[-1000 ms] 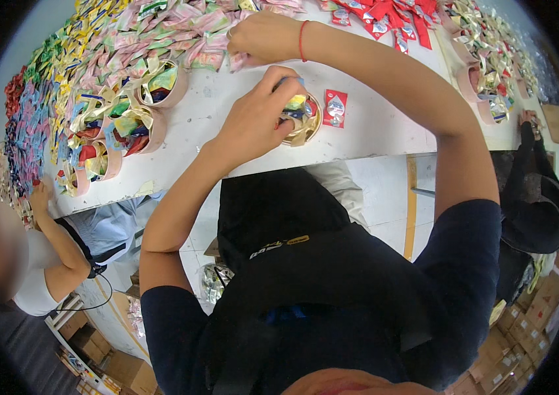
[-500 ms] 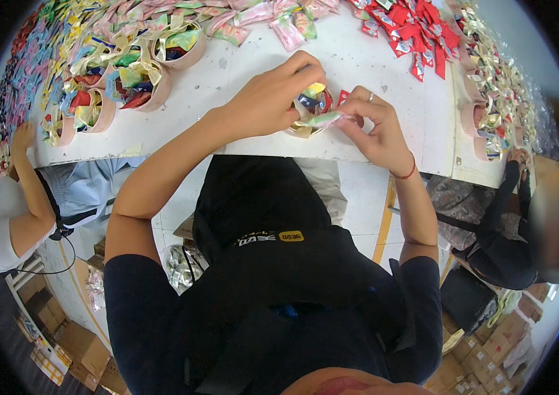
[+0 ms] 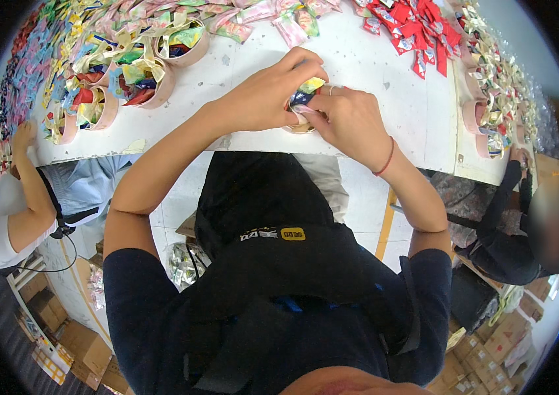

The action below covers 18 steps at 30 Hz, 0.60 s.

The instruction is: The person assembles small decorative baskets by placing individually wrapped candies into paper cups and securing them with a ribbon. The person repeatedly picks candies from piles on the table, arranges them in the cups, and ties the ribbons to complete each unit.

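A small round pale box [image 3: 300,128] stands near the table's front edge, partly covered by my hands. Dark blue and yellow wrapped sweets [image 3: 302,99] show inside it. My left hand [image 3: 267,95] curls around the box's left and far sides, thumb at the near rim and fingers closed over the top. From the right, my right hand [image 3: 353,118] presses into the box with closed fingers. A pale pink wrapped sweet [image 3: 303,109] shows at its thumb, mostly hidden.
Filled round boxes with ribbons [image 3: 154,82] stand at left. Heaps of coloured packets line the table's back, with red packets [image 3: 414,33] at far right. More filled boxes [image 3: 480,118] are at right. Co-workers sit left [image 3: 16,217] and right [image 3: 509,230].
My right hand has moved left and in over the box, carrying the pink-and-green sweet from its right side into the opening. My left hand stays around the box.
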{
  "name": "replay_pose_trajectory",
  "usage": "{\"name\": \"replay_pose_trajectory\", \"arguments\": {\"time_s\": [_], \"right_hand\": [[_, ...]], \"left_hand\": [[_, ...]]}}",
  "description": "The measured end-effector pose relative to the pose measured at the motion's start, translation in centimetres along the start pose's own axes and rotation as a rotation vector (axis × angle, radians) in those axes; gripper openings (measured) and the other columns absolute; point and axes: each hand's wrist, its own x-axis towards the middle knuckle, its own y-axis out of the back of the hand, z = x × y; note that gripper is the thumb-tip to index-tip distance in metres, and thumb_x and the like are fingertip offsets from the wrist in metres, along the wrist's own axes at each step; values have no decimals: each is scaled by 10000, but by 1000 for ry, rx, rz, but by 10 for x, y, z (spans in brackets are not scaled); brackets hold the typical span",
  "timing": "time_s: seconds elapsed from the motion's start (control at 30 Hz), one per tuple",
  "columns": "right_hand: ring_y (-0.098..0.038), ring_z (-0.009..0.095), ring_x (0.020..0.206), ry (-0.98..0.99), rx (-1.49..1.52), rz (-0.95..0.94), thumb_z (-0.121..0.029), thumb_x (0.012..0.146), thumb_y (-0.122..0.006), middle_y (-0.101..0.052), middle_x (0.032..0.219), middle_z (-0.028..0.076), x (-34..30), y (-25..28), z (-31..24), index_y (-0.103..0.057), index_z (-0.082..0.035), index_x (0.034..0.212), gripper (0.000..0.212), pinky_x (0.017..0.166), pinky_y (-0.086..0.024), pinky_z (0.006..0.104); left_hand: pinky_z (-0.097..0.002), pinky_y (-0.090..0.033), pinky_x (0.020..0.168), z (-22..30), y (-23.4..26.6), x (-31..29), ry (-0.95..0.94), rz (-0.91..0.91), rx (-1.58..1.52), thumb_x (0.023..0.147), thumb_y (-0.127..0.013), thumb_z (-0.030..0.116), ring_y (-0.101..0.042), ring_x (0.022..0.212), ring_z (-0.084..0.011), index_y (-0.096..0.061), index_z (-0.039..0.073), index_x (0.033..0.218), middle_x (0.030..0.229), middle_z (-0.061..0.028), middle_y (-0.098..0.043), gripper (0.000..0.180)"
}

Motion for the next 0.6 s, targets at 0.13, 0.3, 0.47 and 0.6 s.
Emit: {"name": "replay_pose_trajectory", "arguments": {"time_s": [0.13,0.3,0.47,0.6], "right_hand": [[-652,299,692,-133,230,-39,-163,805,-737,-653,801,112,-2,14,-2,-698,-98,844,84,604,-499,404],[-650,133,730,-137,723,-296,-97,853,-729,-709,827,64,33,54,27,-746,-47,921,86,670,-511,324],[-638,98,876,-295,641,324,-233,920,-666,-733,944,52,201,83,151,-741,-16,1071,275,766,-507,270],[-689,235,994,-241,16,499,-206,845,-693,-712,1165,96,302,37,322,-658,-105,1268,436,875,-532,333]], "left_hand": [[-419,-494,905,-19,-14,-1,-155,94,42,707,-776,55,-550,1165,-367,-494,100,1234,1338,-119,-432,599],[-427,-488,905,-8,-3,-8,-19,70,-2,718,-723,33,-531,1147,-401,-484,83,1209,1300,-156,-425,549],[-433,-507,873,1,-3,-8,13,80,61,717,-715,21,-533,1132,-399,-465,87,1209,1302,-145,-425,555],[-441,-515,847,-2,-1,11,-32,49,14,725,-707,15,-536,1124,-396,-470,101,1184,1286,-134,-431,524]]}}
